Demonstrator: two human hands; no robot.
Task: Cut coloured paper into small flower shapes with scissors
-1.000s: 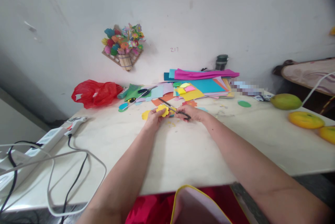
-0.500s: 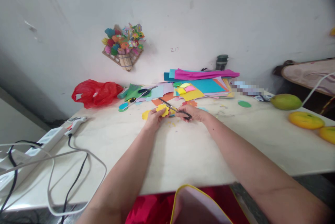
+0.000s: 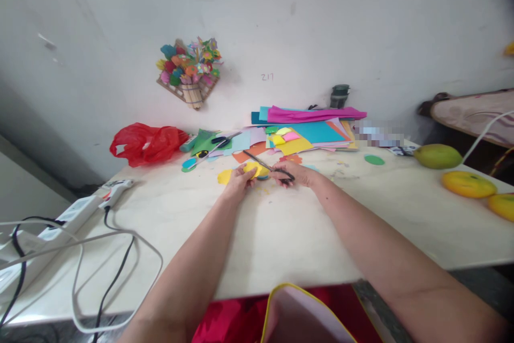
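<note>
Between its thumb and fingers, my left hand [image 3: 240, 182] pinches a yellow paper flower [image 3: 252, 168] with a scalloped edge. My right hand [image 3: 296, 174] is closed round the black handles of a pair of scissors [image 3: 263, 162], whose blades point left and lie close to the flower's upper edge. Whether the blades touch the paper I cannot tell. Another yellow paper piece [image 3: 224, 176] lies on the table just left of my left hand. Beyond my right hand is an orange paper flower [image 3: 291, 159], and small yellow scraps [image 3: 265, 191] are scattered below the hands.
Coloured paper sheets [image 3: 317, 134] are piled at the back by the wall. A second pair of scissors [image 3: 221, 141] and a red plastic bag [image 3: 148, 142] lie to the left. Mangoes [image 3: 469, 184] sit at the right; a power strip [image 3: 72, 217] with cables is at the left edge.
The yellow flower in my left hand has turned and tilted, so it now appears flatter. My right hand and the scissors have hardly moved.
</note>
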